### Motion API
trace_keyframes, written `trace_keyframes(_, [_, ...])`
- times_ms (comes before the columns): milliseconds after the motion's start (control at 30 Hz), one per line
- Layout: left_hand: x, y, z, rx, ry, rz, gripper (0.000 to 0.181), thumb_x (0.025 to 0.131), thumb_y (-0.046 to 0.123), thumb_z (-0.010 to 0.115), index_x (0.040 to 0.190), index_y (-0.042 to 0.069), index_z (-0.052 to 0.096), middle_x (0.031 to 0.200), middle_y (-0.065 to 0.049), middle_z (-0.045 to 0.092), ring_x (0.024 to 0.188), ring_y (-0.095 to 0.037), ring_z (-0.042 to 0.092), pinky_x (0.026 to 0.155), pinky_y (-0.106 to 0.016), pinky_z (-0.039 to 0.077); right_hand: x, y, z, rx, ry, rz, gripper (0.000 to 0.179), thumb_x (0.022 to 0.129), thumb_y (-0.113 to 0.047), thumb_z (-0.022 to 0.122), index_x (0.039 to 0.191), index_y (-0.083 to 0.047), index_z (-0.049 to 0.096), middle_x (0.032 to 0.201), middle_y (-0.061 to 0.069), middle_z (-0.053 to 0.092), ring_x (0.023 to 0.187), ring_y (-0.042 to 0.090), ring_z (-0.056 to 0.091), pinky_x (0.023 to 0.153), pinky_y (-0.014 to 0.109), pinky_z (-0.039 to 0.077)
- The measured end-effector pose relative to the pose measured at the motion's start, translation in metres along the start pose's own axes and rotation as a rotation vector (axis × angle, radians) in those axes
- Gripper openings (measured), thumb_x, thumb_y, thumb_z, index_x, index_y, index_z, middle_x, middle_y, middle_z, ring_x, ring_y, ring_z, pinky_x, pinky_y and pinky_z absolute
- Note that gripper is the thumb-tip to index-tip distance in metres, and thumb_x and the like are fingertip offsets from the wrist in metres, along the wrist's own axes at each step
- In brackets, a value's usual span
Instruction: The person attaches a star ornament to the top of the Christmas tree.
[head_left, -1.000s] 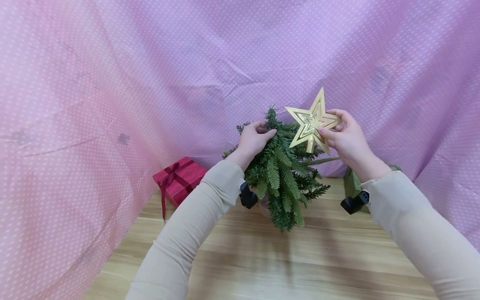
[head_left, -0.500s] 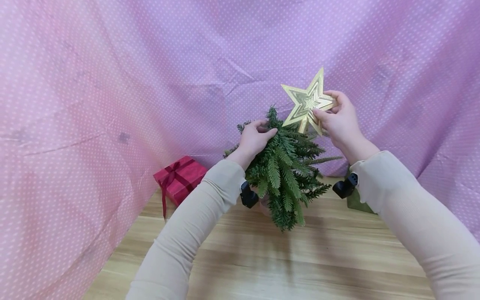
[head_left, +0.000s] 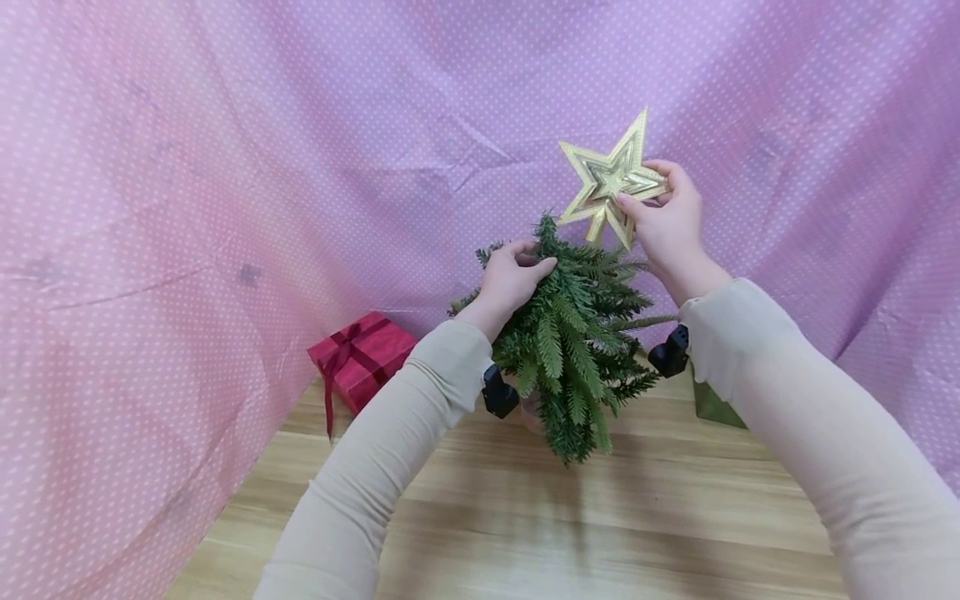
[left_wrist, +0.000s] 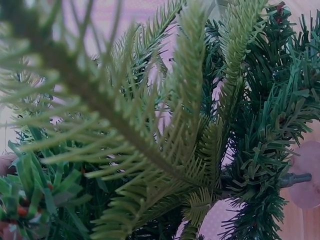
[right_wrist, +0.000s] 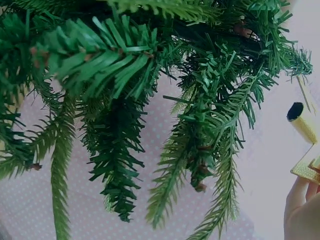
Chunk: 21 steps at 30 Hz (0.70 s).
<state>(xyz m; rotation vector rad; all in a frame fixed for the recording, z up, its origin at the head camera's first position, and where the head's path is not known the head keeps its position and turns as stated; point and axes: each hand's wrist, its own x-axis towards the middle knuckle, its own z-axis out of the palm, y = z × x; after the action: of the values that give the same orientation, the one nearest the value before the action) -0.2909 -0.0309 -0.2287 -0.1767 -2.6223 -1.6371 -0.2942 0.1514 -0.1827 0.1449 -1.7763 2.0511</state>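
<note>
A small artificial Christmas tree [head_left: 562,350] stands mid-scene in the head view. Near its top, my left hand [head_left: 510,279] pinches the stem between thumb and fingers, partly hidden by needles. Up and to the right, my right hand [head_left: 671,221] holds a gold star tree topper [head_left: 611,183] by one of its points, thumb on the front. The star's short tube [right_wrist: 302,122] hangs downward, its hollow end showing in the right wrist view. That tube is beside the tree tip, apart from it. Green branches [left_wrist: 190,90] fill the left wrist view.
A red gift box [head_left: 363,354] with a dark ribbon lies on the wooden table [head_left: 585,533], left of the tree. Behind the right forearm, a green box [head_left: 716,407] is partly hidden. Pink dotted cloth [head_left: 360,125] hangs at the back and sides.
My right hand has carried the star upward and slightly left, from in front of the tree's right branches to above them. The left hand has kept its grip on the tree.
</note>
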Motion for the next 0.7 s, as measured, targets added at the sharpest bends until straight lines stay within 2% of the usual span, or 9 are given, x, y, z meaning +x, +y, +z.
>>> trace_keyframes(267, [0.001,0.0,0.0,0.0,0.007,-0.005,0.047,0.092,0.033,0.062,0.137,0.02,0.051,0.13,-0.007,0.055,0.117,-0.023,0.054,0.095,-0.039,0.048,0.008,-0.011,0.012,0.09,0.068,-0.003,0.048,0.085,0.009,0.062,0.126,-0.012,0.05,0.114,0.006,0.059,0.101,0.016,0.062,0.081,0.017,0.053])
trace_keyframes(467, [0.002,-0.001,0.002,-0.014,0.016,-0.007,0.047,0.092,0.033,0.063,0.136,0.02,0.052,0.129,-0.007,0.055,0.116,-0.024,0.055,0.094,-0.039,0.048,0.008,-0.016,0.025,0.066,0.045,-0.046,0.047,0.085,0.009,0.062,0.126,-0.012,0.051,0.12,0.011,0.06,0.102,0.021,0.063,0.088,0.026,0.053])
trace_keyframes(700, [0.004,-0.001,0.0,0.002,0.009,-0.008,0.047,0.092,0.033,0.062,0.136,0.02,0.052,0.129,-0.006,0.055,0.116,-0.023,0.054,0.094,-0.038,0.048,0.01,-0.017,0.038,-0.014,-0.013,-0.025,0.049,0.088,0.006,0.06,0.129,-0.018,0.049,0.128,0.012,0.055,0.111,0.025,0.059,0.094,0.028,0.05])
